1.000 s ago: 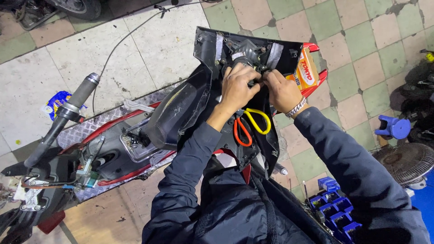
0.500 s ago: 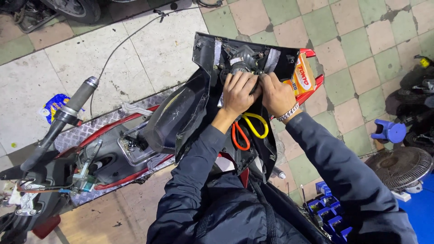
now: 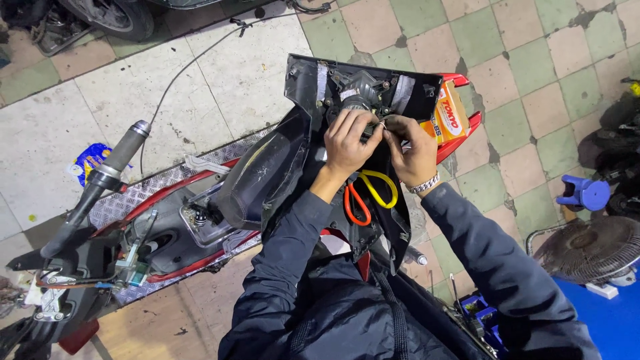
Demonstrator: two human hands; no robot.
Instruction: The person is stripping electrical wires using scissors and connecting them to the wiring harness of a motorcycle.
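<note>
Left hand [image 3: 350, 137]: fingers curling closed on the lamp unit [image 3: 360, 100] inside the black scooter panel [image 3: 313, 80].
Right hand [image 3: 410, 147]: pinching a small part just beside the left hand; the part is too small to identify.
Panel: lying at scene centre, far of the person.
Scissors [image 3: 367, 193]: 1 orange and 1 yellow loop, sitting near of both hands.
Handlebar grip [image 3: 123, 150]: pointing up at left.
Fan [image 3: 590, 247]: resting at right on the tiled floor [image 3: 527, 60].

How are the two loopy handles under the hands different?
The orange handle sits nearer the left hand; the yellow handle sits nearer the right hand. The orange handle looks narrow and long, the yellow handle wider and rounder. Both are plastic-looking loops side by side against the black panel.
</note>
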